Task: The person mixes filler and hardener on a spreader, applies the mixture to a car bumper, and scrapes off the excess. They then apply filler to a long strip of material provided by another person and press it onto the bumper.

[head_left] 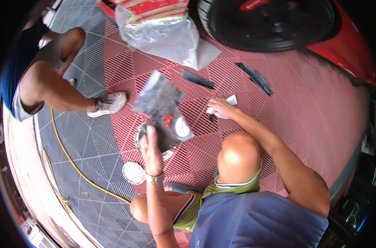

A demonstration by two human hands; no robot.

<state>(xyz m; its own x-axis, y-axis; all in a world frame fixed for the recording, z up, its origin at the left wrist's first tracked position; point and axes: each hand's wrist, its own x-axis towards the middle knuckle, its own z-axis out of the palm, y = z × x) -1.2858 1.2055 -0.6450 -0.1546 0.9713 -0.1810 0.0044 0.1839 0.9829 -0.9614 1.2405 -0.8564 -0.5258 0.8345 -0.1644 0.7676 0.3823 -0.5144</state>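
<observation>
My left hand grips the near edge of a dark, smeared flat sheet, thumb lying on top. The sheet carries a blob of bright red paste and a larger white, round patch. A round tin shows partly from under the sheet and hand. To the right, my right hand is closed low over the floor around a white piece that sticks out past the fingers; its kind cannot be made out. A small black object lies just below those fingers.
A round white lid lies left of my wrist. Black strips and bubble wrap are on the tiled floor, near a wheel of a red vehicle. Another person's shoe is at left; a yellow hose runs behind.
</observation>
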